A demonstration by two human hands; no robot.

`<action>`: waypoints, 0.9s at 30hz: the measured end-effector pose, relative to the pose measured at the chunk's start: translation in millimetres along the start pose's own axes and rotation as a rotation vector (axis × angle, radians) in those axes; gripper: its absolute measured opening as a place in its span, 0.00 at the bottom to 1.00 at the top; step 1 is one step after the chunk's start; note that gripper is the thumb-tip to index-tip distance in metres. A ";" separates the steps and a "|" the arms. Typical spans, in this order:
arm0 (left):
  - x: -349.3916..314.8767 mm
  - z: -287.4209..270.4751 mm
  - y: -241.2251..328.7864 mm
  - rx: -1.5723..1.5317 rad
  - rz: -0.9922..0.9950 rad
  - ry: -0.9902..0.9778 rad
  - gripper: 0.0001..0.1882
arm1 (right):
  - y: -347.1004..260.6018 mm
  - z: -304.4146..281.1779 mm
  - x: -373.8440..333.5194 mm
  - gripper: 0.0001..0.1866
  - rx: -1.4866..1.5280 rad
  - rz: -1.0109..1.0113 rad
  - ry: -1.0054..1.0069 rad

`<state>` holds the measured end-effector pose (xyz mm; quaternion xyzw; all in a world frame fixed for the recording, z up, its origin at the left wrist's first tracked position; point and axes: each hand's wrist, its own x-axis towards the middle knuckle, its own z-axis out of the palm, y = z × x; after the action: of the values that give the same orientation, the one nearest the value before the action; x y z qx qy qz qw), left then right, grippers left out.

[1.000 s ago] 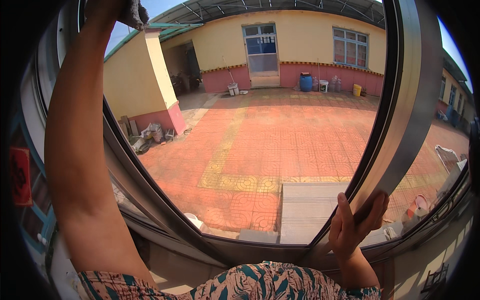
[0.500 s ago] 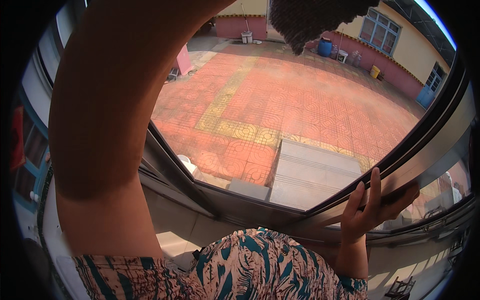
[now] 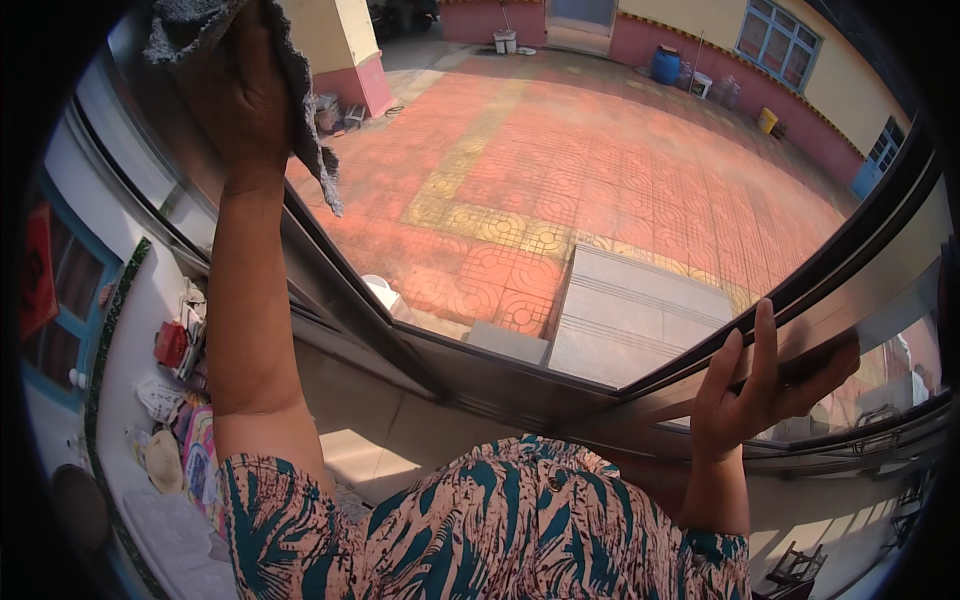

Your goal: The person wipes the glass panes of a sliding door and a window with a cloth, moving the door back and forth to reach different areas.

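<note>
Raised high at the upper left, my left hand (image 3: 243, 110) has a grey cloth (image 3: 318, 160) in its grasp. The cloth bunches around the hand and hangs down on its right side. Its fingers are partly hidden by the cloth. Behind the hand runs the dark left part of the window frame (image 3: 345, 300); whether the cloth touches it I cannot tell. On the right, my right hand (image 3: 745, 395) rests with fingers spread against the metal edge of a window sash (image 3: 800, 320), holding nothing.
Past the window lies a courtyard of red and yellow tiles (image 3: 480, 180), with a grey slab step (image 3: 640, 310) just outside. A blue barrel (image 3: 665, 65) and yellow bucket (image 3: 767, 120) stand by the far wall. Bags and clothes (image 3: 185, 430) pile up indoors at left.
My left hand has swung with the cloth from the upper middle to the upper left, and the arm no longer blocks the left side. My right hand keeps its place on the sash.
</note>
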<state>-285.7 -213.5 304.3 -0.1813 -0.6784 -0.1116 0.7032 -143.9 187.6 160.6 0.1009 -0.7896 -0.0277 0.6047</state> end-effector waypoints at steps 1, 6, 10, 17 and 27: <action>-13.2 3.5 8.2 -0.120 0.094 0.079 0.16 | 1.8 -0.3 -0.8 0.19 -0.014 -0.001 0.000; -69.6 17.8 110.4 -0.271 -0.059 -0.155 0.20 | 0.8 8.4 -6.3 0.25 -0.020 -0.010 0.031; -54.3 37.9 235.4 -0.317 -0.044 -0.145 0.29 | 5.2 12.2 -9.2 0.32 0.017 0.016 0.081; -98.1 38.9 279.1 -0.200 0.242 -0.234 0.24 | 2.3 14.1 -1.8 0.34 0.133 0.007 0.185; -112.4 -11.8 64.4 0.149 -0.061 -0.224 0.40 | -1.6 7.4 0.3 0.35 0.047 0.008 0.076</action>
<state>-255.2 -169.7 185.7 -0.1190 -0.7644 -0.0613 0.6308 -150.9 185.4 158.7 0.1130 -0.7668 -0.0030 0.6318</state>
